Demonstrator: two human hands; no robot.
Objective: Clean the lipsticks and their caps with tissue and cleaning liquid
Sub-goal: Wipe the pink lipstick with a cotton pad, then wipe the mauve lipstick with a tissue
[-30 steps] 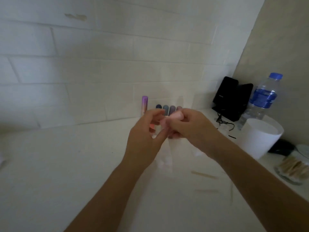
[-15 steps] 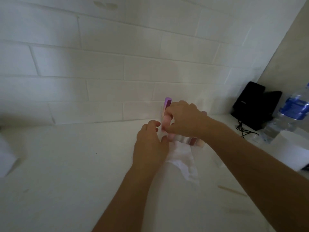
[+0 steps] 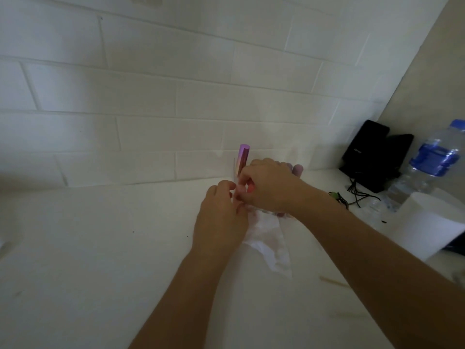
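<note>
My right hand is closed around a small pink lipstick, holding it low by the wall where the lipsticks stand. A tall purple lipstick stands upright just behind my fingers. One mauve cap of the lipstick row shows past my knuckles; the rest of the row is hidden. My left hand sits next to the right, its fingertips pinched at the top edge of a crumpled white tissue. The tissue trails down onto the white counter.
At the right stand a black device with loose cables, a water bottle with a blue label, and a white tissue roll. A thin wooden stick lies near my right forearm. A tiled wall backs the counter.
Both hands moved forward from mid-air to the lipstick row at the wall, carrying the pink lipstick. The tissue now drapes onto the counter below them.
</note>
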